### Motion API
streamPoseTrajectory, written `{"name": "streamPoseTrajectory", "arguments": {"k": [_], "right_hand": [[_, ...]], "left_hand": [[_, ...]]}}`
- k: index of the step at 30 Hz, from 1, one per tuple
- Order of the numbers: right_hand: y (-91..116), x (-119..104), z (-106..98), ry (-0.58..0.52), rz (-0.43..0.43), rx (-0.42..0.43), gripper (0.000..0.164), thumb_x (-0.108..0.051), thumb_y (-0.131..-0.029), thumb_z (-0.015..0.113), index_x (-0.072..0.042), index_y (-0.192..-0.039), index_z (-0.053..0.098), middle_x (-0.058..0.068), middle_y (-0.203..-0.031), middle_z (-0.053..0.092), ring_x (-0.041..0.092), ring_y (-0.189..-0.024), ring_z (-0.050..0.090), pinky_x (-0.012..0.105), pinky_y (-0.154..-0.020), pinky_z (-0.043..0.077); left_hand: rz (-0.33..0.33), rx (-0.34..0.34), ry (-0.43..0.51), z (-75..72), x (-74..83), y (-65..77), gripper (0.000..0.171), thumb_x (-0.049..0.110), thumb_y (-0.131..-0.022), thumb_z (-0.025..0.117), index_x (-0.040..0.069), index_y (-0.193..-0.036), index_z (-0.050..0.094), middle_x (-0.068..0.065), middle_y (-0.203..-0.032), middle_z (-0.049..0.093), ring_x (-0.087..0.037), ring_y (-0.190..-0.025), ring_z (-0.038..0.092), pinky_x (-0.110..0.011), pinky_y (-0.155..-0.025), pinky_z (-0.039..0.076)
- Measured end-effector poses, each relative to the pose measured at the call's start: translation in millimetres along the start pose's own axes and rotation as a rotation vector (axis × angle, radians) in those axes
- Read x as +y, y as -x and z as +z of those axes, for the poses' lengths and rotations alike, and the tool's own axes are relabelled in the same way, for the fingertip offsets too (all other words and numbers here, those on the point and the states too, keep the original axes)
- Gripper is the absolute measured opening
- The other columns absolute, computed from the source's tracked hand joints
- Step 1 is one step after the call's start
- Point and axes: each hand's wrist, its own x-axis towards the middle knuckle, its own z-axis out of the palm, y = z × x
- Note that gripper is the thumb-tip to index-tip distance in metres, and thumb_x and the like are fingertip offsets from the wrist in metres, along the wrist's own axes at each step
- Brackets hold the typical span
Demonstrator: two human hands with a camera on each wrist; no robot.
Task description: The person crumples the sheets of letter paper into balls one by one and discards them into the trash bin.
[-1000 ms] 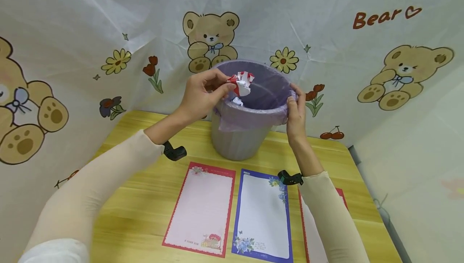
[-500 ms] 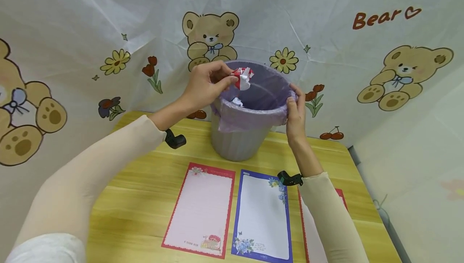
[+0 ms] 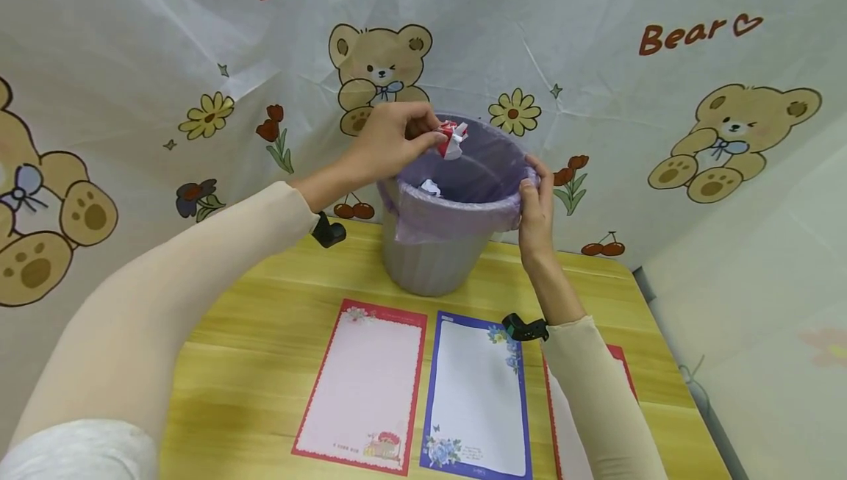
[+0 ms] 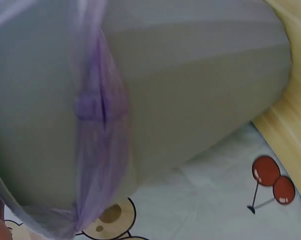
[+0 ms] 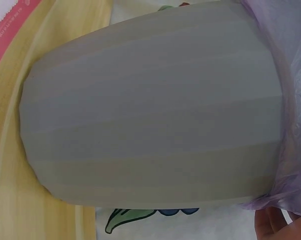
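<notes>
Left hand [image 3: 393, 140] farther right, clamped on crumpled paper [image 3: 453, 142], right hand [image 3: 537, 209] clamped on bin rim [image 3: 466, 206].

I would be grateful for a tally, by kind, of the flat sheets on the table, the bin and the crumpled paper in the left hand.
Red-bordered sheets: 2 (one partly behind the right sleeve)
Blue-bordered sheet: 1
Bin: 1
Crumpled paper in the left hand: 1
Total: 5
</notes>
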Motion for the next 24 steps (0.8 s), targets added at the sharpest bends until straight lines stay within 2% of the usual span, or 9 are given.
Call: {"name": "streamPoseTrajectory", "arguments": {"k": [3,7,15,24], "right_hand": [[0.9,-0.3,1.7,0.002,0.011,-0.004,0.052,-0.028,-0.106,0.043,-0.023,-0.158,0.045,0.004,-0.158,0.047,0.022,-0.135,0.047,0.032,-0.113,0.038],[1.7,-0.4,3.9,0.013,0.013,-0.023,0.052,-0.029,-0.107,0.042,-0.022,-0.159,0.043,0.005,-0.16,0.046,0.021,-0.136,0.046,0.03,-0.114,0.037],[2.1,-3.2,1.6,0.035,-0.007,-0.011,0.052,-0.032,-0.107,0.042,-0.022,-0.159,0.044,0.007,-0.16,0.043,0.021,-0.131,0.044,0.028,-0.109,0.037],[1.7,-2.9,-1.6,0.011,-0.006,-0.012,0.051,-0.031,-0.108,0.043,-0.022,-0.158,0.044,0.007,-0.159,0.044,0.023,-0.134,0.044,0.028,-0.11,0.037]], "left_hand": [[-0.004,-0.035,-0.054,-0.7,-3.7,-3.8,0.012,0.018,-0.1,0.079,0.008,-0.098,0.074,-0.002,-0.091,0.078,-0.011,-0.073,0.067,-0.021,-0.069,0.055],[-0.016,-0.049,-0.087,-3.7,-6.6,-4.6,0.01,0.019,-0.101,0.079,0.009,-0.099,0.075,-0.002,-0.091,0.079,-0.011,-0.074,0.068,-0.022,-0.07,0.056],[-0.006,-0.045,-0.106,-5.6,-4.0,-4.5,0.014,0.023,-0.098,0.082,0.011,-0.103,0.077,-0.003,-0.096,0.08,-0.011,-0.081,0.071,-0.023,-0.078,0.058],[0.02,-0.007,-0.083,-12.4,4.7,7.7,0.012,0.022,-0.097,0.083,0.012,-0.103,0.078,-0.002,-0.094,0.08,-0.011,-0.081,0.07,-0.023,-0.078,0.059]]}}
